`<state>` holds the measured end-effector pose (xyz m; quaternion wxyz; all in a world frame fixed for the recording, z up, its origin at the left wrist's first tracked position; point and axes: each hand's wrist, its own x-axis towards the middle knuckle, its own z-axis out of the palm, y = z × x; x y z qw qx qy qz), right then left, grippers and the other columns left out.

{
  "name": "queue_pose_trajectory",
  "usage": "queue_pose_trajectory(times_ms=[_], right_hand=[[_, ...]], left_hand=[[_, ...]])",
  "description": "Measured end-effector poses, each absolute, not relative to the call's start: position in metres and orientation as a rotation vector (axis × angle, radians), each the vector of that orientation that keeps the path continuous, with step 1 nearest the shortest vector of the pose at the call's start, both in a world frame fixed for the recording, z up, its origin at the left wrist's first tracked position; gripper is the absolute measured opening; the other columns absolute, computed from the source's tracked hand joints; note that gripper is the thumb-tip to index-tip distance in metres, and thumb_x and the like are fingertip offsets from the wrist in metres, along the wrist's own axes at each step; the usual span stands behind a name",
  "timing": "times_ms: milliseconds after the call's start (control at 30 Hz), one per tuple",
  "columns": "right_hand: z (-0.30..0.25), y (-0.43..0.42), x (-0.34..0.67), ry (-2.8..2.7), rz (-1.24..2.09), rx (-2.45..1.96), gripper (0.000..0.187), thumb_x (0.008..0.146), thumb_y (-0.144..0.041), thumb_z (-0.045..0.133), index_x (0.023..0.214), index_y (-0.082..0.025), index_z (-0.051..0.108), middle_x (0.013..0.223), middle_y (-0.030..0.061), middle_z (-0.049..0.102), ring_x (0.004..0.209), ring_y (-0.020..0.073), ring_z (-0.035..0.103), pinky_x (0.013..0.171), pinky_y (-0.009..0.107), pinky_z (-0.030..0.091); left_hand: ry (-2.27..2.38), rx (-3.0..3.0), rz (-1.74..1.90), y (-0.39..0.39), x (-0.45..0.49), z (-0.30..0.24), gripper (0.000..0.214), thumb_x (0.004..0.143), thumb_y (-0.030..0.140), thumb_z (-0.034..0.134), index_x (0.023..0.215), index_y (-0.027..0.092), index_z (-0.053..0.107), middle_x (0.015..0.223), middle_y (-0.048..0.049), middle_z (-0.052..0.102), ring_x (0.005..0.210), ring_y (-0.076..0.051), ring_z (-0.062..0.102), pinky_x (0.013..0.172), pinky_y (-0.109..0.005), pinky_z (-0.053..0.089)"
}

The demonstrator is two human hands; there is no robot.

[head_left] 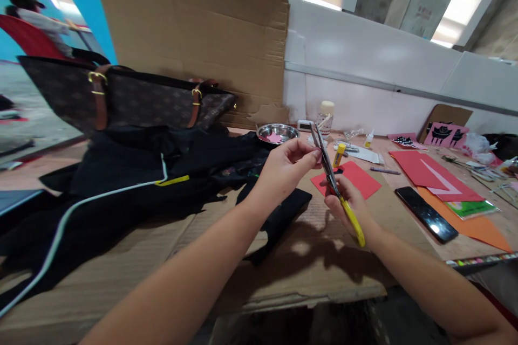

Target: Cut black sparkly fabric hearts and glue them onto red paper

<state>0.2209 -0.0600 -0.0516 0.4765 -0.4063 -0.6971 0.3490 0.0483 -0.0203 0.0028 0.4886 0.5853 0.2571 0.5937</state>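
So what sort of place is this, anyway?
Probably a craft workspace of some kind: the right hand holds yellow-handled scissors, with red paper and what looks like a glue stick just beyond.

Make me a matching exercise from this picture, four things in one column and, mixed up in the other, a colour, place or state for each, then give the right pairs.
Things
1. scissors
2. phone
3. bowl
4. bag

Descriptions
A. has brown straps
B. in the right hand
C. metal, with something pink in it
D. black, lying flat

Right pairs: 1-B, 2-D, 3-C, 4-A
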Motion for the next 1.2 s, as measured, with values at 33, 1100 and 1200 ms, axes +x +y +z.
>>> queue_pose_trajectory(times_ms=[33, 1100, 1200], right_hand=[[-0.0516, -0.0599, 0.221, -1.71, 0.843, -0.993, 0.046, 0.085, -0.062, 0.067, 0.104, -0.021, 0.058, 0.072, -0.0035, 0.047, 0.063, 0.0139, 0.042, 0.058, 0.028, 0.034], [-0.0522, -0.0612, 0.2223, -1.723, 0.925, -0.966, 0.056, 0.087, -0.071, 0.061, 0.11, -0.02, 0.055, 0.078, -0.0023, 0.047, 0.061, 0.0119, 0.038, 0.053, 0.026, 0.032], [-0.0511, -0.0616, 0.2222, -1.72, 0.92, -0.965, 0.055, 0.087, -0.07, 0.061, 0.11, -0.02, 0.055, 0.077, -0.0021, 0.047, 0.061, 0.0119, 0.038, 0.053, 0.026, 0.033]], left_hand=[[0.626, 1.428, 1.438, -0.0207, 0.0477, 0.0039, 0.033, 0.068, 0.043, 0.083, 0.074, 0.02, 0.061, 0.076, 0.0004, 0.069, 0.074, -0.016, 0.069, 0.079, -0.033, 0.06], [0.649, 1.542, 1.317, -0.0157, 0.0419, 0.0066, 0.039, 0.068, 0.049, 0.082, 0.074, 0.018, 0.059, 0.077, -0.0003, 0.068, 0.077, -0.016, 0.068, 0.083, -0.034, 0.058], [0.635, 1.532, 1.312, -0.0154, 0.0416, 0.0073, 0.037, 0.068, 0.046, 0.082, 0.074, 0.018, 0.059, 0.076, 0.0005, 0.068, 0.075, -0.015, 0.067, 0.082, -0.033, 0.058]])
